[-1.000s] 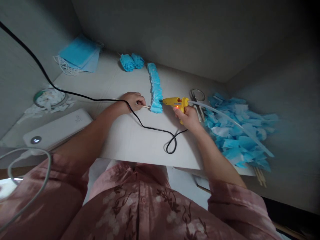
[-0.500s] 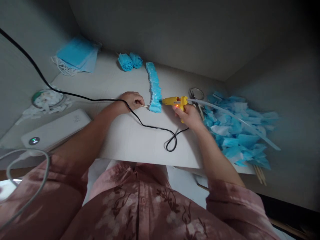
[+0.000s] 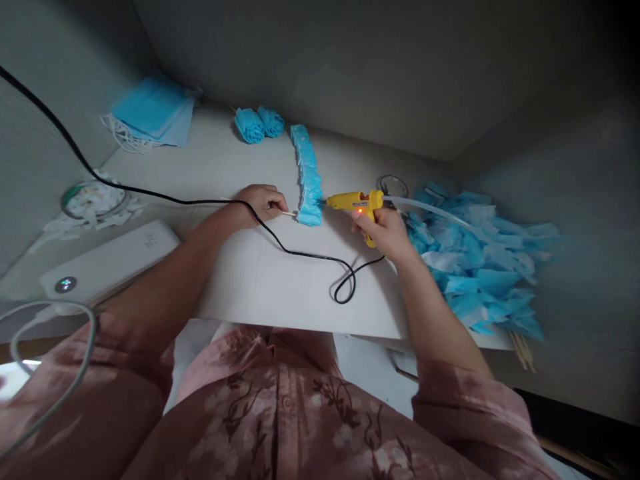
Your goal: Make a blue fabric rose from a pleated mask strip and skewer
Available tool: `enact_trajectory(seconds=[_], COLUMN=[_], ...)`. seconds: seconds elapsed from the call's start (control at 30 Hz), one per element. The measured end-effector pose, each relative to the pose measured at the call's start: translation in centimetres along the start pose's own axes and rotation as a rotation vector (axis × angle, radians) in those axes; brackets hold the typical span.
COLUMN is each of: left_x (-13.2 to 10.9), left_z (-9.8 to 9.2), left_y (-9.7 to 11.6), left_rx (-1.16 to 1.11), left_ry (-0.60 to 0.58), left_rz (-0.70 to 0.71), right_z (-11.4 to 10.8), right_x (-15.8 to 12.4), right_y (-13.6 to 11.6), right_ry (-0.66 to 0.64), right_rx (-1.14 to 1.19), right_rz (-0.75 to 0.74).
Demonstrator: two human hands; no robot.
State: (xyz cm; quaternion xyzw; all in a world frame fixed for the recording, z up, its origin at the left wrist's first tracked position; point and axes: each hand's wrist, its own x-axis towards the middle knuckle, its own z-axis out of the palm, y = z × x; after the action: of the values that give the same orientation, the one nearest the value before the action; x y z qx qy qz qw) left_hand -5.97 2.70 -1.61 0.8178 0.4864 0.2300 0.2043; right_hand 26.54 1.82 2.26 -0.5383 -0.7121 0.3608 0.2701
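Observation:
A thin wooden stick (image 3: 289, 214) is pinched in my left hand (image 3: 264, 203), its tip at the near end of a pleated blue strip (image 3: 307, 175) lying lengthwise on the table. My right hand (image 3: 387, 232) is wrapped round a yellow hot glue gun (image 3: 353, 201) with a lit orange light. The nozzle points left, close to the strip's right edge; whether it touches cannot be made out. A long clear glue stick (image 3: 425, 208) juts from the gun's back. The gun's black cord (image 3: 310, 255) runs across the table and over my left wrist.
Two rolled blue fabric roses (image 3: 260, 124) lie at the back. Blue face masks (image 3: 153, 110) are stacked back left, near a tape roll with white scraps (image 3: 95, 199) and a white power bank (image 3: 110, 263). Blue cut pieces (image 3: 475, 253) pile up at right, wooden sticks (image 3: 523, 351) below.
My right hand has drawn the glue gun slightly to the right, its nozzle shifting away from the strip's edge. My left hand and the stick stay almost in place.

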Motion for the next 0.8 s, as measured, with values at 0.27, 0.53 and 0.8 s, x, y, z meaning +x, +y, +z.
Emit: enact_trajectory(seconds=[0.27, 0.53, 0.8], left_x=[0.0, 0.1, 0.0], left_z=[-0.2, -0.2, -0.2], left_y=[0.5, 0.7, 0.2], left_rx=[0.028, 0.032, 0.028], left_ry=[-0.028, -0.033, -0.037], left_rz=[-0.033, -0.033, -0.021], right_z=[0.3, 1.2, 2.4], right_x=[-0.1, 0.0, 0.1], right_y=[-0.3, -0.2, -0.4], right_ry=[-0.010, -0.027, 0.014], right_rx=[-0.046, -0.040, -0.019], right_rz=[0.005, 0.002, 0.012])
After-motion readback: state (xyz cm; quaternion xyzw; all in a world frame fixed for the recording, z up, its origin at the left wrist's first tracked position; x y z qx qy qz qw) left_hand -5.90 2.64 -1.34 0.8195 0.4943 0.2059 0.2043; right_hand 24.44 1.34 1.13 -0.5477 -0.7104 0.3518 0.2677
